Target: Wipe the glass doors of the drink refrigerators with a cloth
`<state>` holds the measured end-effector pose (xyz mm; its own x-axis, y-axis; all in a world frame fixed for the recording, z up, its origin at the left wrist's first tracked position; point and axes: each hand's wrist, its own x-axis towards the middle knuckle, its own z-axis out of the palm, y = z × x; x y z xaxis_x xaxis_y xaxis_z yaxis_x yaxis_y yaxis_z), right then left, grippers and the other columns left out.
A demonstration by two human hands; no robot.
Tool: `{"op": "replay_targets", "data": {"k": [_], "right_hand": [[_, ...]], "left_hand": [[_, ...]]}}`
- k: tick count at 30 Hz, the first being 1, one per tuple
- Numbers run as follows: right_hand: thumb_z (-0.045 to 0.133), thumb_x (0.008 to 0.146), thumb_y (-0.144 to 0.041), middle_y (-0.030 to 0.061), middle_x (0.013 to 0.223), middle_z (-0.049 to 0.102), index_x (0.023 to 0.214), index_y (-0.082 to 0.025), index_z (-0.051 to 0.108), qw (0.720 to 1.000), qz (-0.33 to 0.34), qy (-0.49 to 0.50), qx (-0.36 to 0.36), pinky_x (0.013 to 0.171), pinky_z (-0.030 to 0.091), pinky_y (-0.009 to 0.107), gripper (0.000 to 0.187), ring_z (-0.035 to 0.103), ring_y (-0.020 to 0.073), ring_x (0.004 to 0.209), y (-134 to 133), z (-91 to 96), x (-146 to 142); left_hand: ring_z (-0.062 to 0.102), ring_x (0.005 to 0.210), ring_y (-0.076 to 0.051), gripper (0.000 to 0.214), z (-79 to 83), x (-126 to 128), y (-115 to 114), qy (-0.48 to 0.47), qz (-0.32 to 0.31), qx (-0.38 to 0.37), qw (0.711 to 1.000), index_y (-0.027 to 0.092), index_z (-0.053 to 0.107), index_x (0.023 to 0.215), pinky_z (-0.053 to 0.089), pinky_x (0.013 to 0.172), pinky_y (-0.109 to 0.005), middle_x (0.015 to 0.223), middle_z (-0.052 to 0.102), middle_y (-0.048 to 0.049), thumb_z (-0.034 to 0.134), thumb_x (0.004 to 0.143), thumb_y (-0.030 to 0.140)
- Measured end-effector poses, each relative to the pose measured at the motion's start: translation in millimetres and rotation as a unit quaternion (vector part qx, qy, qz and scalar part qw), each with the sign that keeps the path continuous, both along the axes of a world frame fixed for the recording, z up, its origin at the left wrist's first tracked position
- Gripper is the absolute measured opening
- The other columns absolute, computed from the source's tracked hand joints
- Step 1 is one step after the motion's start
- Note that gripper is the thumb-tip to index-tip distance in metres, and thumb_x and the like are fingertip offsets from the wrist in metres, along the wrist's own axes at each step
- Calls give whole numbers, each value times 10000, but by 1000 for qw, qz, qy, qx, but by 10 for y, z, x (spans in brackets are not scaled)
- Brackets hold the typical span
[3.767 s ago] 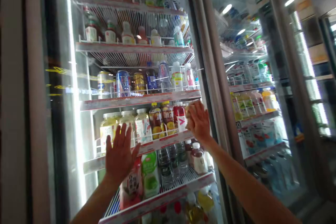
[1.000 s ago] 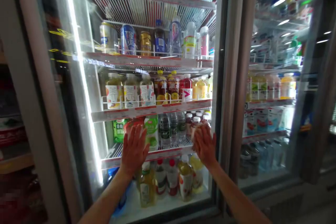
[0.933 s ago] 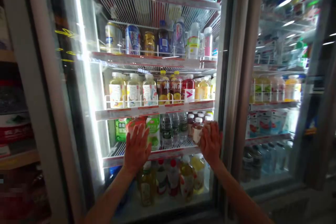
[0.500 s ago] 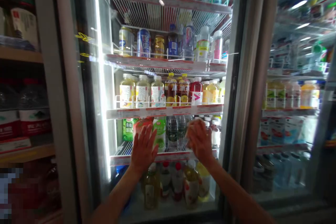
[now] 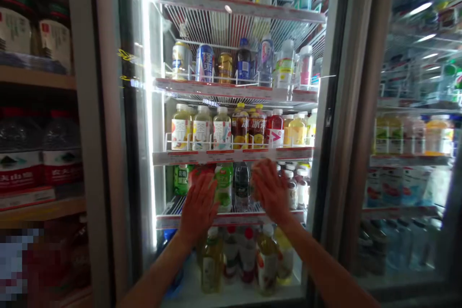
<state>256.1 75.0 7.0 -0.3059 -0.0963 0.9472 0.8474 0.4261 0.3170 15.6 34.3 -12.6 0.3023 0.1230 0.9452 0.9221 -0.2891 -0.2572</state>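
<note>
A lit drinks fridge stands before me, with its glass door shut. My left hand lies flat on the glass with its fingers stretched upward, in front of a green-labelled bottle. My right hand is also spread flat on the glass a little to the right, over a dark water bottle and small white-capped bottles. Both hands sit just below the price-strip shelf of tea and juice bottles. Neither hand holds anything that I can see.
The door's right frame meets a second glass-door fridge full of drinks. On the left, open wooden shelves carry large water bottles. Cans stand on an upper fridge shelf, and more bottles on the bottom.
My right hand has slid left along the glass, from the door's right edge toward my left hand. My left hand kept its place on the glass.
</note>
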Motion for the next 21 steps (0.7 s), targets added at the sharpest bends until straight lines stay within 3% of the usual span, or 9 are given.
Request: {"op": "replay_targets", "data": {"k": [3, 5, 7, 10, 12, 15, 18, 21], "right_hand": [[420, 902, -231, 138, 1469, 351, 1382, -205, 391, 985, -34, 168, 9, 1082, 210, 567, 482, 212, 289, 1402, 105, 208, 284], [408, 901, -225, 149, 1481, 322, 1405, -204, 358, 979, -30, 204, 5, 1065, 227, 588, 507, 181, 310, 1408, 112, 259, 179], [419, 887, -207, 130, 1478, 333, 1402, -214, 368, 988, -8, 151, -11, 1080, 213, 578, 517, 132, 302, 1420, 58, 212, -141], [485, 855, -208, 66, 1441, 414, 1350, -243, 442, 999, 28, -7, -33, 1137, 122, 526, 498, 106, 252, 1429, -56, 72, -668], [511, 848, -225, 30, 1419, 451, 1325, -264, 464, 996, 37, -77, -36, 1158, 64, 490, 481, 126, 214, 1427, -91, 30, -788], [457, 876, -206, 32, 1448, 405, 1380, -285, 385, 999, 15, -31, -23, 1153, 77, 498, 515, 136, 214, 1426, -43, 117, -490], [398, 899, -196, 86, 1498, 299, 1429, -272, 300, 990, -11, 142, -6, 1090, 177, 591, 544, 179, 294, 1411, 79, 323, -35], [382, 903, -212, 113, 1508, 260, 1428, -244, 311, 974, -12, 225, 10, 1045, 226, 630, 530, 189, 338, 1399, 124, 436, -27]], "left_hand": [[152, 1413, -243, 664, 133, -179, -5, -113, 26, 24, 993, 198, 137, 1463, 131, 1144, -455, 1521, 200, -125, 452, 885, 284], [142, 1414, -256, 665, 211, -281, 26, -161, 46, 39, 985, 192, 114, 1465, 131, 1137, -478, 1528, 167, -137, 438, 895, 303], [137, 1415, -260, 660, 254, -345, 60, -161, 53, 47, 984, 191, 109, 1466, 120, 1135, -490, 1527, 172, -138, 429, 901, 312], [131, 1416, -259, 663, 255, -400, 75, -137, 50, 53, 988, 198, 108, 1465, 118, 1135, -487, 1528, 170, -130, 434, 901, 318], [137, 1415, -259, 675, 237, -438, 60, -121, 54, 46, 990, 215, 105, 1465, 132, 1134, -480, 1529, 169, -117, 451, 895, 323], [137, 1415, -245, 697, 208, -489, 38, -97, 59, 37, 993, 230, 92, 1466, 144, 1139, -452, 1532, 161, -102, 470, 887, 318], [122, 1417, -237, 697, 187, -500, 57, -91, 57, 46, 993, 209, 87, 1467, 119, 1148, -441, 1534, 144, -108, 461, 886, 303], [112, 1419, -233, 692, 176, -490, 98, -99, 59, 61, 991, 193, 98, 1466, 100, 1151, -441, 1533, 142, -112, 456, 884, 298]]}}
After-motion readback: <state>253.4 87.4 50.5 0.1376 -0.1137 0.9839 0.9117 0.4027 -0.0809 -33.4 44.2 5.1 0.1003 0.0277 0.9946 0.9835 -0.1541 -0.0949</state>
